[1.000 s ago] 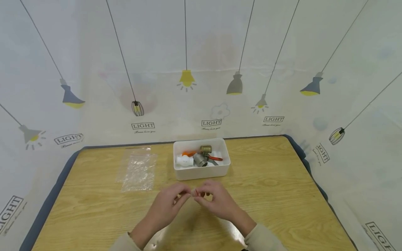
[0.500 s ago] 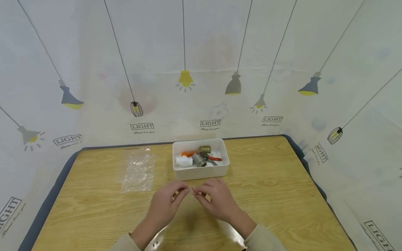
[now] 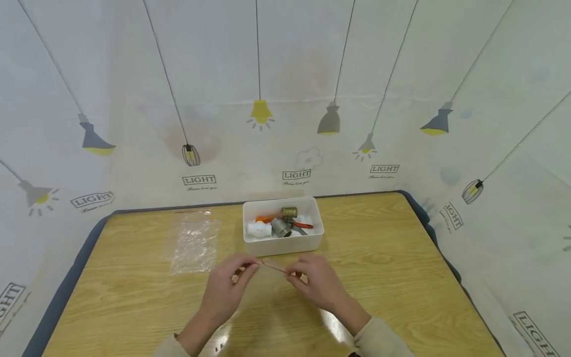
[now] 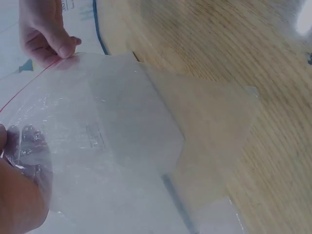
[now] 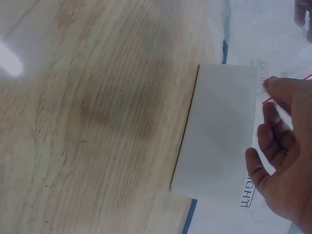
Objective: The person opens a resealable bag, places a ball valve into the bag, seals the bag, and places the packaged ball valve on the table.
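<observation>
A clear plastic zip bag (image 4: 122, 126) with a red line along its mouth is stretched between my hands, above the table in front of the white bin. My left hand (image 3: 225, 285) pinches one end of the bag's top edge. At the other end, the thumb and fingers of my right hand (image 3: 321, 285) pinch the same red-lined edge. In the left wrist view the bag's film hangs down, see-through, and nothing shows inside it. From the right wrist, the red line (image 5: 266, 101) runs out of my right fingertips.
Beyond my hands stands a white bin (image 3: 283, 245) holding a white fitting (image 3: 259, 229), a grey fitting (image 3: 281, 227), a brass fitting (image 3: 289, 212) and a red-handled piece (image 3: 303, 225). More clear bags (image 3: 195, 245) lie flat at the left. A printed cloth (image 3: 250, 163) hangs behind the table.
My hands were close together and have drawn apart, the left one moving left and the right one slightly right. The bag's red-lined edge now spans the wider gap between them.
</observation>
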A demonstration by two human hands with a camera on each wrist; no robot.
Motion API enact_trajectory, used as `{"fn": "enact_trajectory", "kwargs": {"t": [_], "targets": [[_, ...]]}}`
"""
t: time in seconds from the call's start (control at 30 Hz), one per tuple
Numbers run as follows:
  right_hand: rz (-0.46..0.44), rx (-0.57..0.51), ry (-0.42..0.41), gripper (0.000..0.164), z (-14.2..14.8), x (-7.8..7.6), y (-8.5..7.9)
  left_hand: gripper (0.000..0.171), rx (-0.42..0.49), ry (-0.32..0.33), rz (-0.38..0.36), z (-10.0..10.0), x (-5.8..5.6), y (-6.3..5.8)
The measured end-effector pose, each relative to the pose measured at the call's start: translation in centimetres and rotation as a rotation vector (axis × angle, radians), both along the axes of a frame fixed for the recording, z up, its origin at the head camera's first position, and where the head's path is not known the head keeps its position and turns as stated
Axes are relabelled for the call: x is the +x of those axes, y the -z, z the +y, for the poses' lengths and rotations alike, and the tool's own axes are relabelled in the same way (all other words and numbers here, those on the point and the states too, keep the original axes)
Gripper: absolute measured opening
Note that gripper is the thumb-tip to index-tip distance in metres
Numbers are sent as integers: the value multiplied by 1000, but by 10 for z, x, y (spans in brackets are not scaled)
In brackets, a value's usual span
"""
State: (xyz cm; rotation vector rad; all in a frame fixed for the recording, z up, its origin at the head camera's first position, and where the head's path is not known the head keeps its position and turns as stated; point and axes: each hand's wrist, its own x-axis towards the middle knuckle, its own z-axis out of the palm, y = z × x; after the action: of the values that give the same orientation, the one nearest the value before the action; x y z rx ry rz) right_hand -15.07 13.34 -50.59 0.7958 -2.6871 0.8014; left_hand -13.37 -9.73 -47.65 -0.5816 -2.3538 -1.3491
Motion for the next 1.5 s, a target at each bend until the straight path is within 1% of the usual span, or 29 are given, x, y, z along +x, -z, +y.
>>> {"fn": "enact_trajectory", "kwargs": {"t": [0.13, 0.27, 0.47, 0.67, 0.77, 0.83, 0.9, 1.0, 1.1, 1.2, 1.27, 1.4, 1.5], "targets": [[-35, 46, 31, 8, 3, -1, 7, 4, 28, 16, 2, -3, 0, 2], [-95, 35, 57, 7, 5, -1, 12, 6, 36, 13, -18, -6, 1, 6], [-196, -13, 43, 5, 5, 2, 14, 3, 16, -26, -95, -10, 1, 9], [-240, -30, 45, 4, 2, 6, 15, 3, -15, -42, -185, -14, -1, 11], [-259, -39, 49, 4, 1, 9, 15, 5, -31, -49, -228, -17, -1, 12], [-269, -43, 48, 4, -1, 10, 14, 7, -46, -58, -232, -18, -1, 12], [-278, -45, 51, 4, -3, 12, 14, 7, -61, -73, -210, -19, -1, 14], [-304, -59, 38, 5, -7, 13, 13, 11, -82, -94, -156, -21, 0, 16], [-349, -77, 10, 7, -12, 13, 16, 14, -107, -109, -139, -24, 1, 17], [-403, -88, -31, 10, -19, 15, 20, 14, -145, -127, -156, -29, 1, 18], [-424, -87, -57, 10, -24, 17, 23, 14, -175, -140, -177, -32, 2, 19], [-459, -86, -86, 11, -33, 18, 31, 15, -218, -157, -221, -38, 1, 26], [-501, -79, -94, 13, -37, 17, 35, 14, -221, -163, -252, -41, 1, 32]]}}
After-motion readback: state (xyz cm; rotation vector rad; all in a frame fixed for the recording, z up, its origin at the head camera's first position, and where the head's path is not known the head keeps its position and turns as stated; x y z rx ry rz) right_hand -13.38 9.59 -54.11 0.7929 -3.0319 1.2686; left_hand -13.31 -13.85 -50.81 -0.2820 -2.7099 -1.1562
